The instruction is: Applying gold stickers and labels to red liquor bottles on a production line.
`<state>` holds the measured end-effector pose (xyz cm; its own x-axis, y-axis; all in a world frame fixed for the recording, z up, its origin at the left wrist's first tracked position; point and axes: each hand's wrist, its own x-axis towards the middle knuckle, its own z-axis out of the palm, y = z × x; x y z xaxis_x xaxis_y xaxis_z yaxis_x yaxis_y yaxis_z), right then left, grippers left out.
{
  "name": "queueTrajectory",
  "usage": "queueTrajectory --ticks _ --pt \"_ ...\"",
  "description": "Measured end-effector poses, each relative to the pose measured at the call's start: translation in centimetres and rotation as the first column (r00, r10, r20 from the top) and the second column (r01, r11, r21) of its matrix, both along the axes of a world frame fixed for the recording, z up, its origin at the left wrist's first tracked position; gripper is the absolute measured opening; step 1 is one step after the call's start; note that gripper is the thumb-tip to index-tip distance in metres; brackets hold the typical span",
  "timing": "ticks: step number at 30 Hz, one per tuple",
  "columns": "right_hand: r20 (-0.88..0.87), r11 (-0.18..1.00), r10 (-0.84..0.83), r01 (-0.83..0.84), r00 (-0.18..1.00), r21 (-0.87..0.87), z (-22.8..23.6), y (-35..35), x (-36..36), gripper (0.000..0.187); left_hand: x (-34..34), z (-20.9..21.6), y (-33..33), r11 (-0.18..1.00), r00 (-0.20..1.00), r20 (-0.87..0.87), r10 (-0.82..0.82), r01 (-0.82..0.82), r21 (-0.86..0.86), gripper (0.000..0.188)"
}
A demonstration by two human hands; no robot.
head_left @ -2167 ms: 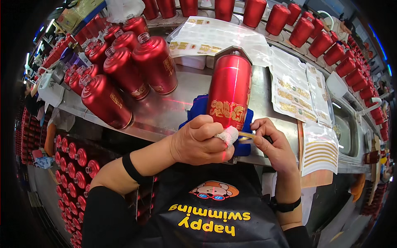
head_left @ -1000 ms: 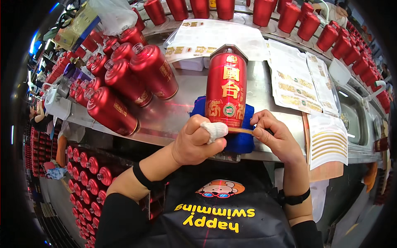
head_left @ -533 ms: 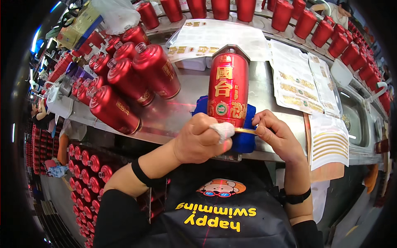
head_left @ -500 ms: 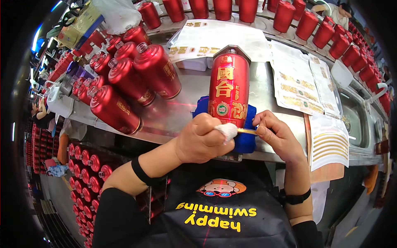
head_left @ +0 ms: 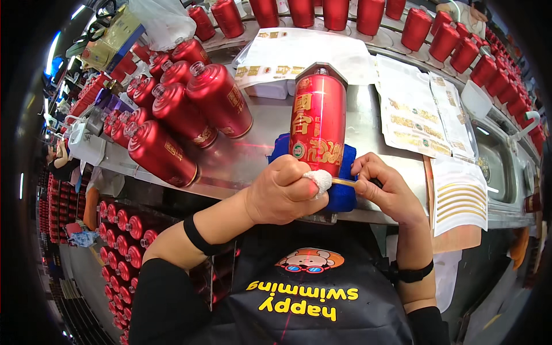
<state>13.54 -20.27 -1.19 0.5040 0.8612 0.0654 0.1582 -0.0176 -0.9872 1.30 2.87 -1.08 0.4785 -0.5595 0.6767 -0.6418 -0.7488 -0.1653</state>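
Bottle (head_left: 328, 115) by near edge of table (head_left: 267, 118); left hand (head_left: 280, 191) clenched at its base, right hand (head_left: 390, 191) pinching strip (head_left: 344, 182); uneven pull could skew it.

the single view is taken by a left-side fisheye camera worn on the person's head. orientation: downward and slightly forward, upright, unmirrored. the lens looks from close above the hands (head_left: 280, 195), set near mid-picture; the forearms (head_left: 224, 226) and apron (head_left: 253, 326) rise from the lower edge. the bench (head_left: 267, 127) extends away toward the top. coverage is wide: straight edges bow near the dark, rounded rim.
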Motion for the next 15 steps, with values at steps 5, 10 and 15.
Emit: queueTrajectory --ticks 5,10,15 --pt "0.003 1.0 0.026 -0.026 1.0 -0.004 0.0 0.1 0.2 0.029 -0.8 -1.2 -0.1 0.97 0.997 -0.019 0.075 -0.077 -0.232 0.027" --pt "-0.006 1.0 0.019 -0.019 1.0 -0.013 -0.1 0.1 0.3 0.031 -0.4 -0.9 0.3 0.989 1.0 0.017 -0.007 0.009 -0.149 0.032" --pt "-0.003 0.999 0.048 -0.048 0.999 0.008 -0.1 -0.2 0.3 0.028 0.6 0.3 -0.3 0.998 0.998 0.011 -0.064 0.064 -0.025 0.032"
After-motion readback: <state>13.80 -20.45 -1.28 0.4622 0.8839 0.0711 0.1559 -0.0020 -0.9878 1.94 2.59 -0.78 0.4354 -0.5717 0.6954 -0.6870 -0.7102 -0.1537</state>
